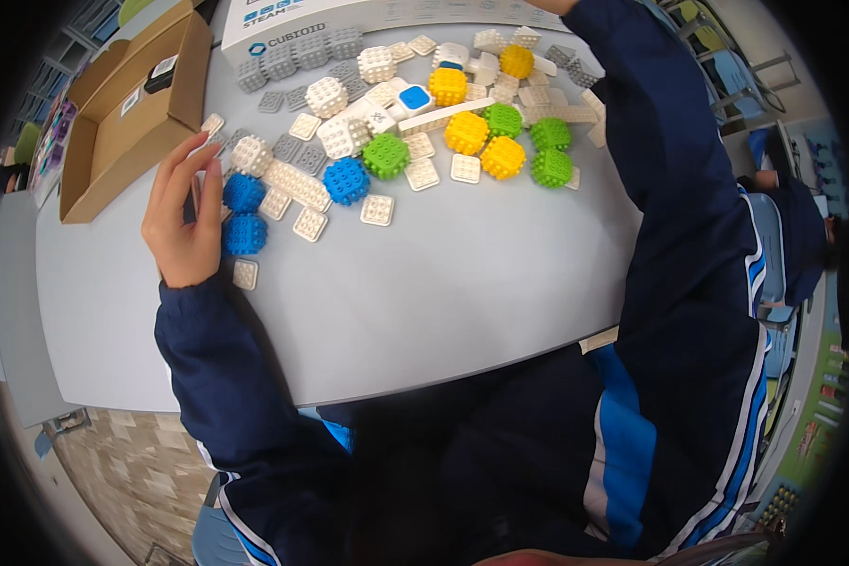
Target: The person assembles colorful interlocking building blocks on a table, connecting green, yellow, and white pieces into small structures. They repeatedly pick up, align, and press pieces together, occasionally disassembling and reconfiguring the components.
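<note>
My left hand (pixel 181 222) rests at the left of the block pile, fingers loosely bent and thumb apart, with no held thing visible. Beside it sit two blue studded blocks (pixel 245 234) and a white studded block (pixel 251 156). My right arm stretches far forward to a white printed box (pixel 396 28). Only a sliver of my right hand (pixel 549 5) shows at the top edge; its fingers are out of the picture. Between the arms lie yellow blocks (pixel 466 133), green blocks (pixel 386 156), a single blue block (pixel 346 180) and a white cube with a blue face (pixel 413 99).
An opened cardboard box (pixel 137 113) with a black item (pixel 163 73) inside stands at the far left. Grey blocks (pixel 302 54) line the white box's front. Loose white square plates (pixel 377 209) lie around the pile. The table (pixel 424 302) curves along its front edge; blue chairs (pixel 774 245) stand rightward.
</note>
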{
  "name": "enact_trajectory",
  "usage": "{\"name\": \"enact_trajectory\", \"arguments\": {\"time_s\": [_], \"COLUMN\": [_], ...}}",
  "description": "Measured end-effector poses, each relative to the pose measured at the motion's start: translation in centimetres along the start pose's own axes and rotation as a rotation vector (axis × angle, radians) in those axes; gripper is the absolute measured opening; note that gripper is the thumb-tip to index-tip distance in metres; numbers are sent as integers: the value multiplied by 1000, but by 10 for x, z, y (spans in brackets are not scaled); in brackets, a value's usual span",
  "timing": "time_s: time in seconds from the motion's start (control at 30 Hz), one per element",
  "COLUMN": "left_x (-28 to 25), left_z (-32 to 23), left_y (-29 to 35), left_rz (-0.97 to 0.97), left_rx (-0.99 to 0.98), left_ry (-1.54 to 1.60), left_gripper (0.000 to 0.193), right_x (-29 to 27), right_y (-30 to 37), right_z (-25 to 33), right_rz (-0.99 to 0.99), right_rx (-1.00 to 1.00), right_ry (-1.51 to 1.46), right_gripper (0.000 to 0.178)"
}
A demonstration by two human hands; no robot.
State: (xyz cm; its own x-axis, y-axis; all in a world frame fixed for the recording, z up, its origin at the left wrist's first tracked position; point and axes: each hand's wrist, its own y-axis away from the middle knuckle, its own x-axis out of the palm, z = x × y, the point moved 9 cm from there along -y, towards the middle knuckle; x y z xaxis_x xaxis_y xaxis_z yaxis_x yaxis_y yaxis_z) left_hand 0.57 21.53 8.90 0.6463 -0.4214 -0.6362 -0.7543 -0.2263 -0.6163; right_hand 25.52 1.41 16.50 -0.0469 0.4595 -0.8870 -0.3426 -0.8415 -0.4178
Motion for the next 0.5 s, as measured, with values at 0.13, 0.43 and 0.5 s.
{"name": "enact_trajectory", "arguments": {"time_s": [0.13, 0.43, 0.5], "left_x": [3, 46, 63], "left_z": [1, -13, -1], "left_y": [-1, -43, -56], "left_rz": [-2, 268, 353], "left_rx": [-9, 130, 55], "left_ry": [17, -52, -27], "left_gripper": [16, 37, 39], "right_x": [-26, 8, 17], "right_y": [28, 130, 136], "right_z": [-3, -124, -131], "right_rz": [75, 430, 550], "right_rx": [77, 375, 436], "right_ry": [2, 225, 298], "right_gripper": [24, 36, 47]}}
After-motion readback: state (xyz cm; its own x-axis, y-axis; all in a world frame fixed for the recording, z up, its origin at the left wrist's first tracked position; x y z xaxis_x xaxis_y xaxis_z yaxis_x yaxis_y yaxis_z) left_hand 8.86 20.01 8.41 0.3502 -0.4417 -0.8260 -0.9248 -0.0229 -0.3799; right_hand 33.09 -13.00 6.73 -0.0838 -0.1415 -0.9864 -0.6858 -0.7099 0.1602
